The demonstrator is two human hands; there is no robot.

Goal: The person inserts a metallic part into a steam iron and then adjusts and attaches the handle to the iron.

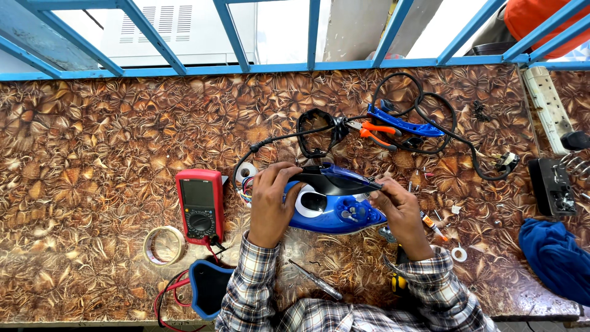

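Observation:
A blue and white clothes iron (335,212) lies on the brown patterned bench, its casing partly apart. My left hand (270,206) grips the rear of its black and blue handle piece (335,180). My right hand (402,212) pinches the front tip of that same handle piece, above the iron body. The iron's black cord (316,132) loops away toward the back of the bench. Coloured wires (246,187) show at the iron's rear, by my left hand.
A red multimeter (200,206) with leads sits left of the iron, a tape roll (163,246) further left. Pliers with orange and blue handles (393,130) lie behind. A white power strip (547,107) and blue cloth (556,258) are at right. A screwdriver (316,280) lies near me.

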